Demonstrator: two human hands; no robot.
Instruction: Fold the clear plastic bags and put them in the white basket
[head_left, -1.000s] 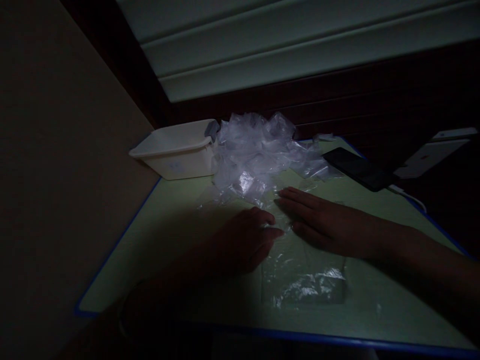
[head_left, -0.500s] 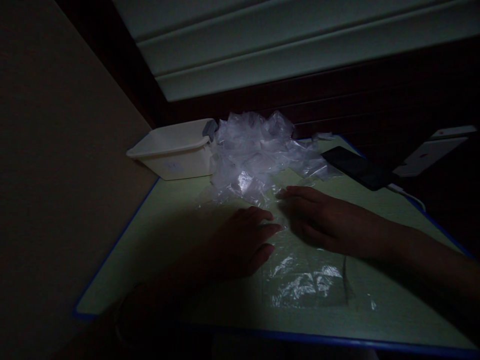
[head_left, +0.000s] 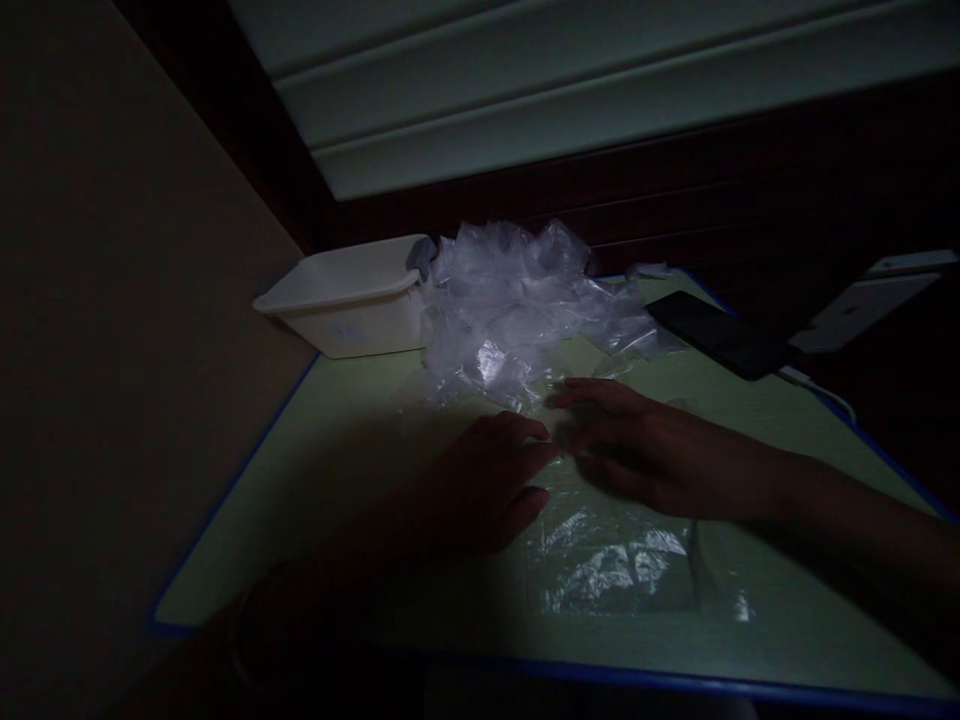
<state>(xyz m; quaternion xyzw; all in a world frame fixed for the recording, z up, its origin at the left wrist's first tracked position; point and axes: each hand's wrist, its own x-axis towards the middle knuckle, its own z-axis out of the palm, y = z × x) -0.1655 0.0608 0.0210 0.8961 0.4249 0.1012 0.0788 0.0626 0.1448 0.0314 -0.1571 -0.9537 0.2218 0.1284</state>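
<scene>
A clear plastic bag (head_left: 611, 570) lies flat on the table under and in front of both hands. My left hand (head_left: 495, 485) rests at its upper left part, palm down, fingers stretched and apart. From the right, my right hand (head_left: 652, 450) reaches over the bag's upper part with its fingers spread. The fingertips of both hands nearly meet; in the dim light I cannot tell whether they touch. Just beyond them sits a heap of crumpled clear plastic bags (head_left: 510, 300).
A white plastic bin (head_left: 352, 325) with a grey handle clip stands at the back left. At the right lie a black phone (head_left: 720, 335) and a white device (head_left: 862, 310), with a white cable (head_left: 814, 385). The pale table (head_left: 300, 500) has a blue edge.
My right hand has shifted slightly left, bringing its fingers closer to the left fingertips. My left hand, the flat bag and the heap look nearly unchanged.
</scene>
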